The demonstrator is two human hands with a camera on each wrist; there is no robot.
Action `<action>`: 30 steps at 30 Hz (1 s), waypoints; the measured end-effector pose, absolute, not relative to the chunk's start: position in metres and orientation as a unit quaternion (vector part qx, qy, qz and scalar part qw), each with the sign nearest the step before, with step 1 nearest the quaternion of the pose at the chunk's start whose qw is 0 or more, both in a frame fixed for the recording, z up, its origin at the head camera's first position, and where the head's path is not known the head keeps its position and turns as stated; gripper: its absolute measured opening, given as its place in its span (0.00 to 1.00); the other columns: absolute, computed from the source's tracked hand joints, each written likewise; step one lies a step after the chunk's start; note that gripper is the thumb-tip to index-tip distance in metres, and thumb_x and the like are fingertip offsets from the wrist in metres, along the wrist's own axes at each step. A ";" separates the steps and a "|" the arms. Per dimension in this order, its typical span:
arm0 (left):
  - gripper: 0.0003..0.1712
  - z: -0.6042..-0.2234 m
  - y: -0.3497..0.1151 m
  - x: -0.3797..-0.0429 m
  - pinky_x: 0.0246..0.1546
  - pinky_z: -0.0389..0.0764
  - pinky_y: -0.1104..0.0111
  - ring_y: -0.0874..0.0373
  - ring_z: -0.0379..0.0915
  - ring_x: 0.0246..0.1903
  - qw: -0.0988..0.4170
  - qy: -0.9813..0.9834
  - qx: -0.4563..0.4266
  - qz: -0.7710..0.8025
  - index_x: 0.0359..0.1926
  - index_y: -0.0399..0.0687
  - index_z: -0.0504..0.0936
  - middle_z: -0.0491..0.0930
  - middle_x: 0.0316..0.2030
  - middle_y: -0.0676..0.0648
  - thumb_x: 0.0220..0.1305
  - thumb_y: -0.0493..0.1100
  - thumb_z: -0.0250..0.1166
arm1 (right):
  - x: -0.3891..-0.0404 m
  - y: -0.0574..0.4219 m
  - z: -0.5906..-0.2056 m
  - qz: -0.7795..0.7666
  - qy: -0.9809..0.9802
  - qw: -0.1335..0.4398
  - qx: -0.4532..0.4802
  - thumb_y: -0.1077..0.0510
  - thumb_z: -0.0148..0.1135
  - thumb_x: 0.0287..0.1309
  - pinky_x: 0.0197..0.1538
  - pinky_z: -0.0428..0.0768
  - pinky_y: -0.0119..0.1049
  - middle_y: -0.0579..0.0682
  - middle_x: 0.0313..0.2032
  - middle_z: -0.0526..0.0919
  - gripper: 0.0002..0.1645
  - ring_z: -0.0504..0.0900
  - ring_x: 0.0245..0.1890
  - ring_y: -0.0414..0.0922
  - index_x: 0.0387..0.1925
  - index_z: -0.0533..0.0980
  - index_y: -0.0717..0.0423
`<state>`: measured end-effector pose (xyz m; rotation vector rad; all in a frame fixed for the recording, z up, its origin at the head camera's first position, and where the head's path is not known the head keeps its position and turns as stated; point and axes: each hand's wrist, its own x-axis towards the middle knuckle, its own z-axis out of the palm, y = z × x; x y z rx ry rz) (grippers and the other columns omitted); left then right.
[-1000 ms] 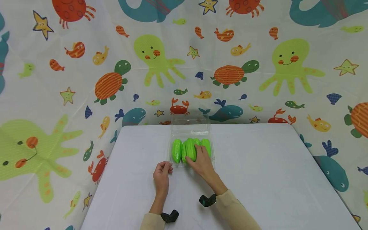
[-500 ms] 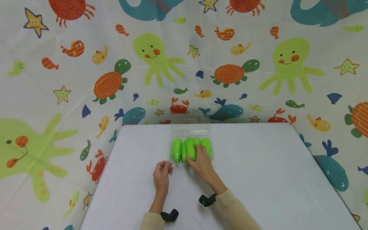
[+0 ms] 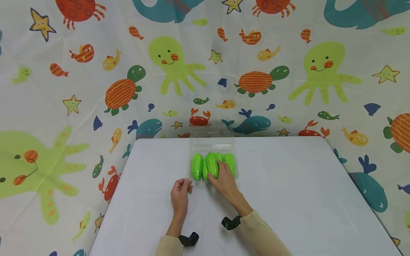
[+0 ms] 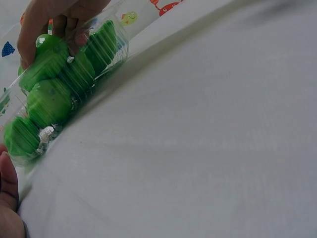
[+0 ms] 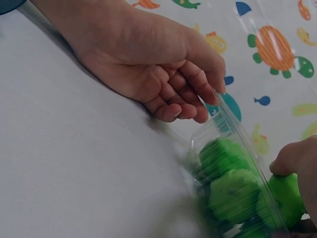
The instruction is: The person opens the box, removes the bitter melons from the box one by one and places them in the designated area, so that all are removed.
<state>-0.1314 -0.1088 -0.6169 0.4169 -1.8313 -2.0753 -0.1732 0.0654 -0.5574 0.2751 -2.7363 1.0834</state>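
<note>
A clear plastic clamshell box [image 3: 237, 177] stands on the white table with its lid [image 3: 212, 142] tipped back. Several bright green, ridged, cucumber-shaped vegetables lie in it, such as the one at the left end [image 3: 197, 166] and the one at the right end [image 3: 229, 163]. My right hand [image 3: 226, 181] grips a green cucumber [image 3: 211, 165] that sits higher than its neighbours, thumb on the near side. At the box's front left corner my left hand [image 3: 180, 195] pinches the rim; in the right wrist view its thumb and forefinger meet at the plastic edge [image 5: 233, 114].
The white tabletop [image 3: 288, 195] spreads to both sides of the box. Behind it hangs a cloth [image 3: 221, 96] printed with sea animals. Each wrist wears a black camera, the left one [image 3: 189, 239] and the right one [image 3: 231, 223].
</note>
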 end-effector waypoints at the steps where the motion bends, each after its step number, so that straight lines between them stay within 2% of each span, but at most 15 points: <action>1: 0.12 -0.617 -0.109 -0.131 0.32 0.82 0.76 0.64 0.78 0.29 0.169 -0.646 0.147 -0.730 0.43 0.33 0.79 0.83 0.37 0.33 0.71 0.42 0.63 | -0.173 0.065 -0.558 0.367 -0.921 0.092 0.091 0.47 0.65 0.58 0.60 0.79 0.54 0.69 0.58 0.75 0.42 0.76 0.59 0.61 0.66 0.66 0.70; 7: 0.13 -0.616 -0.109 -0.131 0.32 0.81 0.76 0.64 0.78 0.29 0.165 -0.647 0.144 -0.731 0.44 0.33 0.79 0.82 0.39 0.28 0.71 0.42 0.63 | -0.174 0.067 -0.559 0.370 -0.920 0.085 0.092 0.48 0.63 0.59 0.58 0.79 0.53 0.68 0.59 0.75 0.42 0.77 0.58 0.59 0.66 0.66 0.70; 16: 0.11 -0.615 -0.109 -0.131 0.31 0.81 0.76 0.64 0.78 0.28 0.170 -0.648 0.147 -0.728 0.43 0.35 0.80 0.83 0.36 0.33 0.70 0.41 0.63 | -0.172 0.072 -0.553 0.383 -0.913 0.104 0.094 0.52 0.64 0.57 0.54 0.80 0.51 0.67 0.55 0.76 0.41 0.77 0.53 0.56 0.65 0.66 0.72; 24: 0.13 -0.617 -0.109 -0.130 0.32 0.82 0.74 0.62 0.79 0.30 0.163 -0.649 0.148 -0.728 0.46 0.33 0.79 0.84 0.39 0.32 0.71 0.41 0.62 | -0.171 0.077 -0.553 0.392 -0.907 0.124 0.093 0.53 0.65 0.55 0.47 0.81 0.49 0.66 0.53 0.77 0.40 0.77 0.46 0.53 0.64 0.66 0.73; 30: 0.12 -0.617 -0.108 -0.131 0.32 0.82 0.76 0.64 0.79 0.29 0.168 -0.645 0.148 -0.731 0.44 0.34 0.79 0.84 0.36 0.38 0.71 0.41 0.62 | -0.170 0.081 -0.551 0.394 -0.905 0.134 0.092 0.52 0.65 0.54 0.45 0.81 0.49 0.66 0.53 0.76 0.40 0.77 0.45 0.53 0.63 0.67 0.73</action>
